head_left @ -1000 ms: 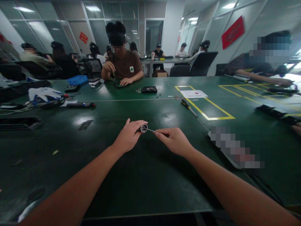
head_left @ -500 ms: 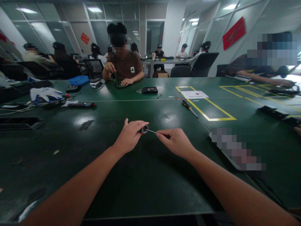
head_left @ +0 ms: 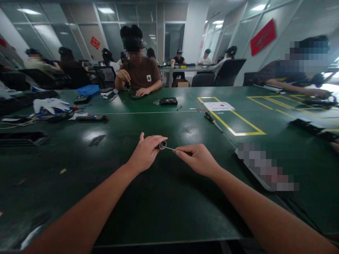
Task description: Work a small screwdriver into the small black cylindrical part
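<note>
Small round dark part with a pale rim (head_left: 162, 144), held over a glossy green tabletop (head_left: 169, 208)

Left hand (head_left: 145, 154) curls around it, right hand (head_left: 196, 158) pinches a thin silver metal rod (head_left: 170, 148), tip at the opening; further back lies a black-and-yellow-handled screwdriver (head_left: 210, 118).

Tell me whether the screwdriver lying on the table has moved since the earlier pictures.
No: the screwdriver shows no visible shift in any direction against the yellow outline beside it.
</note>
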A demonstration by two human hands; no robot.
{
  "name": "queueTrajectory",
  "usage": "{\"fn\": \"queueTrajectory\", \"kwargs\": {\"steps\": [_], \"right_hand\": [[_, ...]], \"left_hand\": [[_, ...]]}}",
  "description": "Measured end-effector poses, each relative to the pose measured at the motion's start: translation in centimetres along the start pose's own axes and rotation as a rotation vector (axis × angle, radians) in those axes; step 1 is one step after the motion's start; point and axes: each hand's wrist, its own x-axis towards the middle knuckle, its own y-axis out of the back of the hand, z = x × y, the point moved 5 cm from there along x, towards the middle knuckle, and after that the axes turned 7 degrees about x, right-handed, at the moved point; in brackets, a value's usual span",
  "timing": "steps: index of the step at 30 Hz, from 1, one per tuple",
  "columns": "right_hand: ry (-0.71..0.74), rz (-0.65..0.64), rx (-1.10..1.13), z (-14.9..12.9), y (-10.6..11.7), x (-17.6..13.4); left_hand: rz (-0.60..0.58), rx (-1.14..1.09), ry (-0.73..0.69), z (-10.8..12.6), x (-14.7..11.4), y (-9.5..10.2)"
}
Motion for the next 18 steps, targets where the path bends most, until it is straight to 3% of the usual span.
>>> {"fn": "queueTrajectory", "kwargs": {"steps": [18], "right_hand": [[-0.018, 0.053, -0.146, 0.11, 0.02, -0.06]], "left_hand": [[-0.025, 0.022, 0.001, 0.33, 0.01, 0.21]]}}
